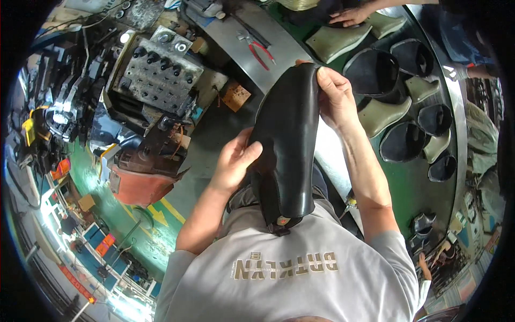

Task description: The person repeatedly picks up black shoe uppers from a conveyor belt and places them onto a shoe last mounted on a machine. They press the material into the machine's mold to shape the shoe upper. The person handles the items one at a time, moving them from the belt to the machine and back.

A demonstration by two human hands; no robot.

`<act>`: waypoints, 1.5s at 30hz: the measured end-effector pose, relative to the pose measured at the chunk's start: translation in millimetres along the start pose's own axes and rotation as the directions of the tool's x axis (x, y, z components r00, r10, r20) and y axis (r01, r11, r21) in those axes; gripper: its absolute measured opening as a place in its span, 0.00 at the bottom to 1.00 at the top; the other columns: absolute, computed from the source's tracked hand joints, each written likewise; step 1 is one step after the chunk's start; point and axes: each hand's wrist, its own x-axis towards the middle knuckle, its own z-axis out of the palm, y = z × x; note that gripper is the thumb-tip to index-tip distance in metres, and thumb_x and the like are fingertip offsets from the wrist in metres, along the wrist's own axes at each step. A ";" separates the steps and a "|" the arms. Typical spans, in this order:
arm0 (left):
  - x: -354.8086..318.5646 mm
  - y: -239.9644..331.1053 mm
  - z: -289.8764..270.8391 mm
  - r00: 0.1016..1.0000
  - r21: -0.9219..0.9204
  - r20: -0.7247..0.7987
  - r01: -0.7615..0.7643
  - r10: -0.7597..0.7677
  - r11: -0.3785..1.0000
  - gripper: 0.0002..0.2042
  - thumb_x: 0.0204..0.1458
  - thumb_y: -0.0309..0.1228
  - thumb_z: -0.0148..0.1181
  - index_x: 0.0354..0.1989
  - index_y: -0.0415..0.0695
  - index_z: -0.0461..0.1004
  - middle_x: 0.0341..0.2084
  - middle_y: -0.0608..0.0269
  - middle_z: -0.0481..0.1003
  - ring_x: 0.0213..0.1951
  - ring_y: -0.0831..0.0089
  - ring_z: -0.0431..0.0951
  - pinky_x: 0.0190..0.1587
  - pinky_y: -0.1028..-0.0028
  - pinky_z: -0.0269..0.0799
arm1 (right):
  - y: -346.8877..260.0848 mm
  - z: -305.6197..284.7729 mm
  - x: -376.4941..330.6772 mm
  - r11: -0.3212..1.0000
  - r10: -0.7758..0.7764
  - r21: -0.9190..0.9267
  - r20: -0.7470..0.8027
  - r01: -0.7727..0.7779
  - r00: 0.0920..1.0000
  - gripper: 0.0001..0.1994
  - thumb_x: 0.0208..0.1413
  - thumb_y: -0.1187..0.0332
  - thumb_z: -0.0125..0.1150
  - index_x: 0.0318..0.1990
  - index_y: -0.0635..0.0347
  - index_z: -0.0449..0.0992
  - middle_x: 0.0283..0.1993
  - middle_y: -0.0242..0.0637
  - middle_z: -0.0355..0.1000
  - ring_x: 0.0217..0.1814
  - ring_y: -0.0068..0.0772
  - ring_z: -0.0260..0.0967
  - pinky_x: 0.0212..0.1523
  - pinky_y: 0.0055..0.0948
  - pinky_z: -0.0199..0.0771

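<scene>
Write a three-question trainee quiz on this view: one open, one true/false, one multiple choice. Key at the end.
1. What do the left hand and the right hand both hold?
2. True or false: a red-handled tool lies on the metal bench.
3. Which hand grips nearer the end of the held item that is uppermost in the picture?
A) left
B) right
C) both equally

Key:
1. A black boot piece.
2. True.
3. B: the right hand is at the upper end, the left lower down along the side.
</scene>
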 end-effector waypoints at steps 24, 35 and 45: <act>-109.6 171.3 -226.8 0.449 0.275 -0.693 -0.558 0.564 0.783 0.14 0.67 0.31 0.46 0.26 0.43 0.63 0.23 0.76 0.60 0.27 0.87 0.57 0.31 0.81 0.57 | 95.4 410.4 165.4 0.970 0.218 -0.208 0.497 -0.128 0.840 0.09 0.62 0.61 0.59 0.38 0.57 0.75 0.33 0.24 0.73 0.34 0.11 0.67 0.35 0.15 0.69; -140.5 241.4 -365.9 0.391 0.253 -0.737 -0.597 0.551 0.762 0.15 0.68 0.38 0.43 0.42 0.41 0.73 0.33 0.68 0.73 0.35 0.81 0.70 0.40 0.79 0.67 | 195.4 516.2 181.8 0.855 0.510 -0.275 0.591 -0.439 0.624 0.18 0.66 0.57 0.52 0.44 0.65 0.78 0.39 0.37 0.78 0.36 0.23 0.76 0.39 0.23 0.76; -90.1 289.2 -435.7 0.320 0.072 -0.862 -0.692 0.394 0.719 0.17 0.67 0.42 0.45 0.40 0.40 0.73 0.31 0.67 0.72 0.33 0.80 0.68 0.37 0.77 0.68 | 255.1 569.6 220.2 0.930 0.345 -0.042 0.439 -0.365 0.829 0.08 0.64 0.62 0.56 0.42 0.57 0.72 0.39 0.28 0.71 0.40 0.18 0.68 0.44 0.24 0.73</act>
